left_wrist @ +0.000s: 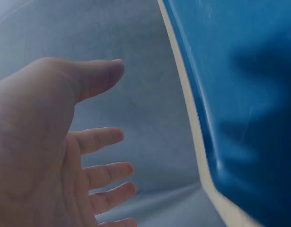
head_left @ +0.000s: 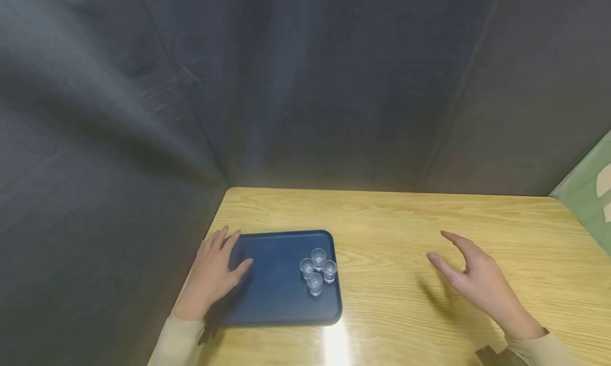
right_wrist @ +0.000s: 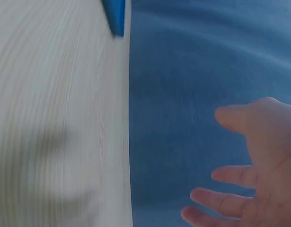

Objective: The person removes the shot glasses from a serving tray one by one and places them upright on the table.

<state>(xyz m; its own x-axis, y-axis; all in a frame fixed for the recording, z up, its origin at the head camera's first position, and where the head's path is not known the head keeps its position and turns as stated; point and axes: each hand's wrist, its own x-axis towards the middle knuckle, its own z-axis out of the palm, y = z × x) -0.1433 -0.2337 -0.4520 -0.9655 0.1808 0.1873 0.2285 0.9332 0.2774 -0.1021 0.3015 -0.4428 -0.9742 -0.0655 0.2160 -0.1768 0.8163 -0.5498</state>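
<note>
We find the tray lying flat on the left part of the table, its long sides running roughly along the table's far edge. On it stand four small clear cups, grouped close together near the tray's right rim; we cannot tell whether all of them touch. They appear upright, bases down, which we judge suits them to standing unsupported, while the raised rim should check any that slide outward. Whether they contain liquid, we cannot determine.

The left hand hovers at the tray's left edge, thumb parted from extended fingers, gripping nothing. The left wrist view shows a gap between its fingers and the rim, and a shadow falls on the tray's surface. The right hand is above the table's right part, well apart from the tray, likewise spread and holding nothing; its shadow on the wood indicates clearance. Neither hand supports the load: in our judgement, the table alone bears it. Dark cloth hangs behind.
</note>
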